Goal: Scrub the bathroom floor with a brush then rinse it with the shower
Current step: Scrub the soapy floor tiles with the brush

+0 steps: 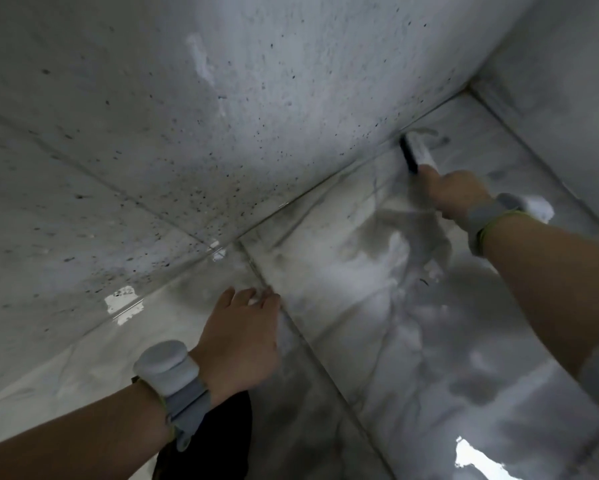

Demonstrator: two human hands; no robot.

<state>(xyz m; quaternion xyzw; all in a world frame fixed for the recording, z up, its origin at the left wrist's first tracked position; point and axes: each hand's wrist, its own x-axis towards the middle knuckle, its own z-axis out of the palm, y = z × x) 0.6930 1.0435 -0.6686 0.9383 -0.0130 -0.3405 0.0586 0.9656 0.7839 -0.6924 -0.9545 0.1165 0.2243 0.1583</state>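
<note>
Nearest, the left hand (240, 336) rests on the wet floor (377, 341) with fingers straight, bracing the body; that prop should stay put while short, firm strokes work along the seam. Farther off, the right hand (455, 194) grips the brush (417, 155), whose dark back and pale bristles seem, through blur, pressed where floor meets speckled wall (221, 116), amid patchy white foam (377, 271).
</note>
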